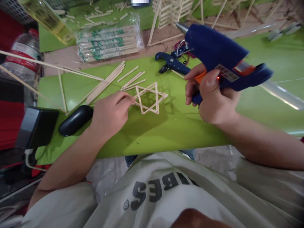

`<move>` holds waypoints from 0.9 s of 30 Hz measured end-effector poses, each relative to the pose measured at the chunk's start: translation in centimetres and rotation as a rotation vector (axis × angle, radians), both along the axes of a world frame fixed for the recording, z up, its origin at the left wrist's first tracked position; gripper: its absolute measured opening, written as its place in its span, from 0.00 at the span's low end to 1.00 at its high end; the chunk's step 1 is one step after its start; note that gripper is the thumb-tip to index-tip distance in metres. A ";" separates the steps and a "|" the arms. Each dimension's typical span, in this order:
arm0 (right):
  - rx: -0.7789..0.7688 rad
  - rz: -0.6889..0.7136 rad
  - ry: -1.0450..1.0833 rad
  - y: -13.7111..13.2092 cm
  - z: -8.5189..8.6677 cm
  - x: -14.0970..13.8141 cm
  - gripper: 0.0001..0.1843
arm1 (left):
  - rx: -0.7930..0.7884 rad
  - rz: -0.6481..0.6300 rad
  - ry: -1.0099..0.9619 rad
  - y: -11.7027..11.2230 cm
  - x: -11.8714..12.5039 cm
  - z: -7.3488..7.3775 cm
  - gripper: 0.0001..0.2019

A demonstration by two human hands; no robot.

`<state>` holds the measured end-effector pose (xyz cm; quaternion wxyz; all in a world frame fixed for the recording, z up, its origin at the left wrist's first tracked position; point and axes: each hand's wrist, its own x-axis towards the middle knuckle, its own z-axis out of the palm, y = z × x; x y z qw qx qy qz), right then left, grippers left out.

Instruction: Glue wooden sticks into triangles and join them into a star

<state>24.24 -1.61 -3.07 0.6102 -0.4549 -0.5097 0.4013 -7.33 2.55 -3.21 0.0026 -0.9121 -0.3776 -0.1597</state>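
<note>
From my end, I had the left hand pinched nearly closed, thumb and finger meeting on the leftmost point of the star; the rest of the star reached rightward from those fingertips, low over the mat – whether it lay flat I could not tell; pinching one tip was likely meant to steady it while its other sticks stood uncovered.

I had the right hand wrapped around the handle of the gun, with fingers curled by the orange trigger and the thumb up along the body; how hard the trigger was pressed, I could not make out. The nozzle pointed up and away, beyond both sets of fingers – held so, I judged, that its tip was clear of the left hand; a red light glowed beside the thumb, and the glue stick poked out behind, right of the right fingers.

Just past the left fingertips lay a few loose sticks, with the bundle to their left, presumably set there for an easy reach; the blue tool rested between the hands, farther out; the mouse sat beside the left wrist, outside the fingers' working space.
</note>
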 end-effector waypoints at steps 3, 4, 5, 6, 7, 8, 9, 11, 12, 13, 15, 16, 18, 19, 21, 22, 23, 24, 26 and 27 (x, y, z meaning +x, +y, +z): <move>-0.007 -0.002 -0.018 0.0 -0.2 -0.1 0.30 | 0.012 -0.004 -0.003 -0.1 0.1 0.0 0.14; -0.001 -0.005 -0.026 0.1 -0.2 -0.1 0.30 | 0.012 -0.007 -0.002 -0.1 0.1 0.0 0.14; 0.010 -0.008 -0.035 0.1 -0.3 -0.1 0.29 | 0.010 -0.012 -0.001 -0.1 0.1 0.0 0.14; 0.023 -0.013 -0.042 0.1 -0.3 -0.2 0.28 | 0.008 -0.015 0.000 -0.1 0.1 0.0 0.14; 0.031 -0.018 -0.048 0.1 -0.4 -0.2 0.27 | 0.006 -0.018 -0.002 -0.1 0.1 -0.1 0.15; 0.026 -0.022 -0.056 0.1 -0.4 -0.2 0.27 | 0.006 -0.022 -0.006 -0.1 0.1 -0.1 0.15; 0.013 -0.024 -0.064 0.1 -0.4 -0.2 0.27 | 0.011 -0.025 -0.012 -0.1 0.1 -0.1 0.15; -0.021 -0.025 -0.075 0.1 -0.3 -0.2 0.27 | 0.019 -0.030 -0.019 -0.2 0.1 -0.1 0.15; -0.033 -0.026 -0.074 0.0 -0.3 -0.2 0.28 | 0.016 -0.028 -0.018 -0.2 0.1 -0.1 0.16; -0.043 -0.023 -0.074 0.0 -0.2 -0.2 0.28 | 0.011 -0.024 -0.018 -0.2 0.1 -0.1 0.16; -0.053 -0.022 -0.073 0.0 -0.1 -0.2 0.28 | -0.002 -0.010 -0.016 -0.2 0.1 -0.1 0.16; -0.058 -0.020 -0.073 0.0 0.0 -0.2 0.28 | -0.008 -0.007 -0.018 -0.2 0.0 -0.1 0.16; -0.065 -0.013 -0.073 0.0 0.0 -0.2 0.28 | -0.015 -0.006 -0.025 -0.2 0.0 -0.2 0.15; -0.060 -0.011 -0.067 0.0 0.0 -0.2 0.27 | -0.016 -0.005 -0.026 -0.2 0.0 -0.2 0.15; -0.048 -0.004 -0.048 0.1 -0.1 -0.3 0.27 | -0.023 0.001 -0.022 -0.1 -0.1 -0.3 0.17; -0.044 -0.001 -0.036 0.1 -0.2 -0.3 0.28 | -0.024 0.005 -0.020 -0.1 -0.1 -0.3 0.17; -0.042 0.002 -0.025 0.1 -0.3 -0.3 0.29 | -0.026 0.009 -0.018 -0.1 -0.1 -0.3 0.18; -0.042 0.003 -0.015 0.1 -0.4 -0.4 0.29 | -0.031 0.009 -0.018 -0.1 -0.1 -0.3 0.18; -0.046 0.004 -0.011 0.2 -0.4 -0.4 0.30 | -0.041 0.012 -0.024 -0.1 -0.1 -0.3 0.18; -0.048 0.004 -0.013 0.2 -0.4 -0.4 0.30 | -0.043 0.012 -0.027 -0.1 0.0 -0.3 0.18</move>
